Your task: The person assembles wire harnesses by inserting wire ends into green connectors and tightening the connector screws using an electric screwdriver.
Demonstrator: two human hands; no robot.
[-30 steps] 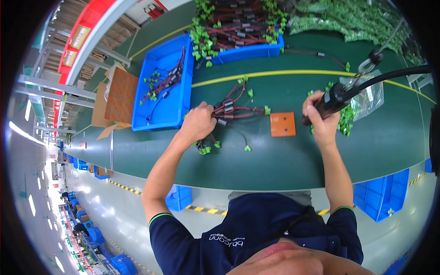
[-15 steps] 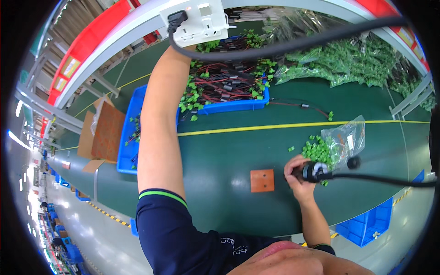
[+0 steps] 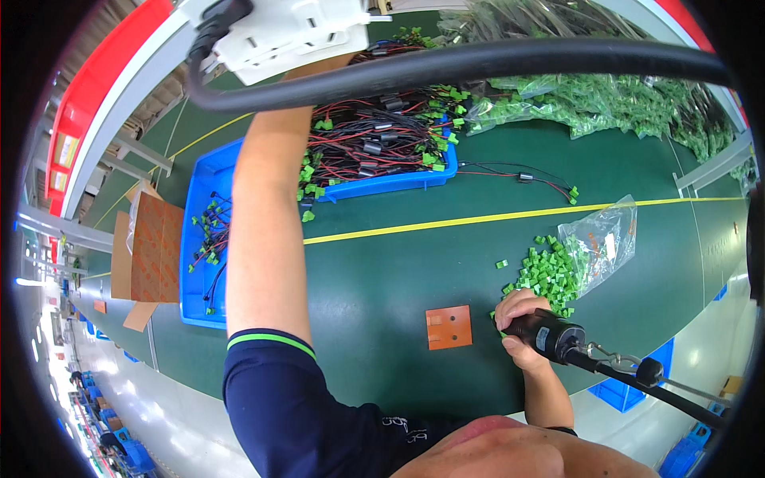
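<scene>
Perhaps cylindrical black tool (image 3: 542,333), right hand (image 3: 518,319)

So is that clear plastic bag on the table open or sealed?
Open. The clear plastic bag lies flat, and small green connectors spill from its mouth onto the green table beside the right hand.

Left hand: hidden behind the white power strip (image 3: 291,32) at 12 o'clock; grip cannot be told.
Black tool (image 3: 543,333): working tip covered by the right hand (image 3: 518,319), at 4 o'clock.
Black cable (image 3: 478,60): runs out past the picture's rim at 2 o'clock.
Far blue tray (image 3: 398,182): left part hidden behind the raised forearm.
Green connectors (image 3: 550,271): single pieces too small to tell apart.
Bagged green parts (image 3: 637,103), 1 o'clock: blurred, cut by the rim.
</scene>
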